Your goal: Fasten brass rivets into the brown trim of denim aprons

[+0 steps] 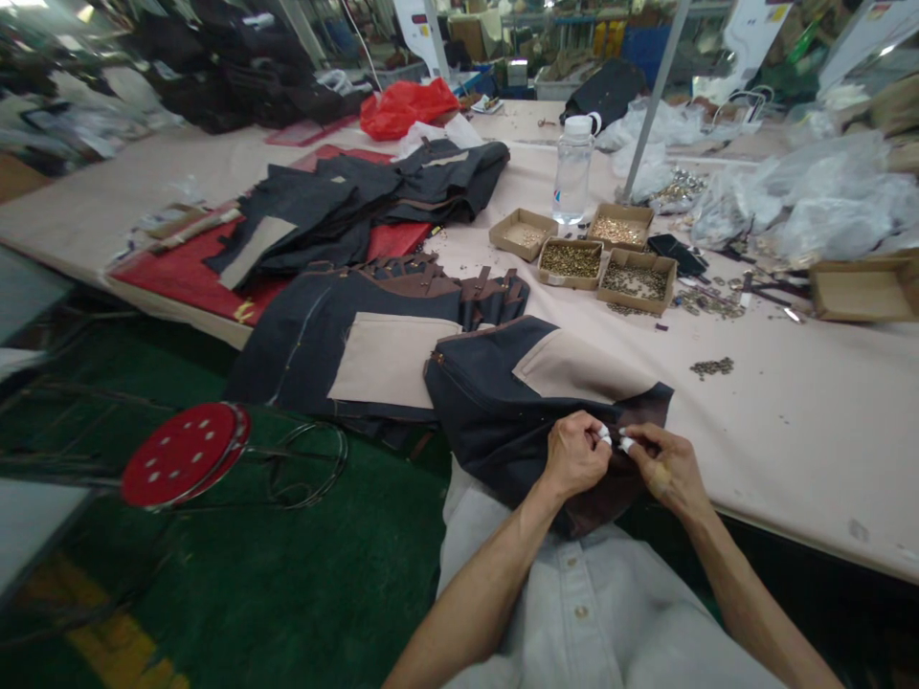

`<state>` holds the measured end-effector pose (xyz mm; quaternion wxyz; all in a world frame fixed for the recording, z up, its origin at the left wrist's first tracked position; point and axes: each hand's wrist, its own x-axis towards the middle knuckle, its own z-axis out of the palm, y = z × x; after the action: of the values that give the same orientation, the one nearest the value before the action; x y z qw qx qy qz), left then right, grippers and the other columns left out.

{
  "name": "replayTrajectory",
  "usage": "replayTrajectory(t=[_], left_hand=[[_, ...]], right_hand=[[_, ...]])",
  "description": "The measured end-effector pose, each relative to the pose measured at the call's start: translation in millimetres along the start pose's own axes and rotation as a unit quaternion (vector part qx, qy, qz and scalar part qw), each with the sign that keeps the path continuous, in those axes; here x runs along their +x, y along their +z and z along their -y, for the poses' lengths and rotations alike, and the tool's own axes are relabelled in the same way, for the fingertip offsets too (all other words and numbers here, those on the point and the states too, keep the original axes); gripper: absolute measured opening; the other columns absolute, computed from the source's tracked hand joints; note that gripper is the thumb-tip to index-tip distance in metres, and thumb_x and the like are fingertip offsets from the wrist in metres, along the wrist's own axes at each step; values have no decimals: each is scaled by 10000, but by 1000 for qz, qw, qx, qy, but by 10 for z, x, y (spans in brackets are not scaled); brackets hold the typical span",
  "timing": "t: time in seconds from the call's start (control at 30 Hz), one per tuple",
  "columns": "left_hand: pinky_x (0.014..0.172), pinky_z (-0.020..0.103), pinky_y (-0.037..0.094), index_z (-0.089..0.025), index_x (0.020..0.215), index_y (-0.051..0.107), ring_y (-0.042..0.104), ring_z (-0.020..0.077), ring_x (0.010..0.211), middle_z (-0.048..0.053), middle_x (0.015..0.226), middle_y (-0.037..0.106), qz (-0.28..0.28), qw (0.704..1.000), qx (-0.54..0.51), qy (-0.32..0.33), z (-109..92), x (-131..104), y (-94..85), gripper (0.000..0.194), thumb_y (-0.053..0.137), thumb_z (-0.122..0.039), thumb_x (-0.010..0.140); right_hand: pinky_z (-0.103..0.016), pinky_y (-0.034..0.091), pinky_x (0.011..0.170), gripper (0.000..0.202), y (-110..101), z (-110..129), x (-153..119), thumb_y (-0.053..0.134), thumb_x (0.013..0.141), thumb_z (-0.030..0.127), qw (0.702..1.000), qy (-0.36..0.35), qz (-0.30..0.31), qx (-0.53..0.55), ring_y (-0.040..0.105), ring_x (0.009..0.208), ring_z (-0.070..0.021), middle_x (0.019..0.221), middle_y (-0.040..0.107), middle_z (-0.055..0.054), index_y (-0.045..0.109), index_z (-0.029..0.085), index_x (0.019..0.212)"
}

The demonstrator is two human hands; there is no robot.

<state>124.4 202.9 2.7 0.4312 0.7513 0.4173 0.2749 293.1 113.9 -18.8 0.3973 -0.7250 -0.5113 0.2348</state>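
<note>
Draped over the table's front edge is a dark fabric piece [495,411] with a beige patch [585,368] and brown trim. My left hand [580,455] pinches this fabric close to its brown edge, thumb and finger pressed together. Just to its right, my right hand [664,464] also has its fingers closed at the same edge. White wraps cover some fingertips on both hands. Whether a small part sits between the fingers is too small to tell. Left of the piece lies a stack of similar dark pieces [308,335] with brown straps.
Small cardboard boxes of metal fittings [571,263] stand mid-table, beside a clear water bottle [572,172]. Loose fittings [710,367] lie to the right, near an open cardboard box [865,290]. A metal pole [655,105] rises behind. A red stool [183,455] stands at the left.
</note>
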Motion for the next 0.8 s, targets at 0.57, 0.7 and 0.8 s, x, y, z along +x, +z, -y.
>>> replayTrajectory(t=[0.57,0.7,0.8], left_hand=[[544,210,406,-162,831,672,610,121,557,4,659,675,2,996,-55,-73,204,75,132,104,600,-166,756],[553,204,413,-164,833,658,602,114,559,-1,659,666,0,997,-51,-65,202,74,112,90,611,-172,757],[566,202,423,-163,853,658,601,115,581,1,670,664,-8,997,-44,-58,190,64,106,98,605,-173,772]], right_hand=[[-286,424,564,155,-92,79,45,593,810,308,993,4,76,-94,584,576,-177,673,669,-7,707,222,869],[-288,414,582,170,-38,121,73,600,806,320,991,-15,76,-108,577,583,-173,700,676,-4,717,237,898],[-289,416,595,189,-19,148,72,580,816,316,993,-11,76,-92,578,599,-172,763,706,-18,734,234,891]])
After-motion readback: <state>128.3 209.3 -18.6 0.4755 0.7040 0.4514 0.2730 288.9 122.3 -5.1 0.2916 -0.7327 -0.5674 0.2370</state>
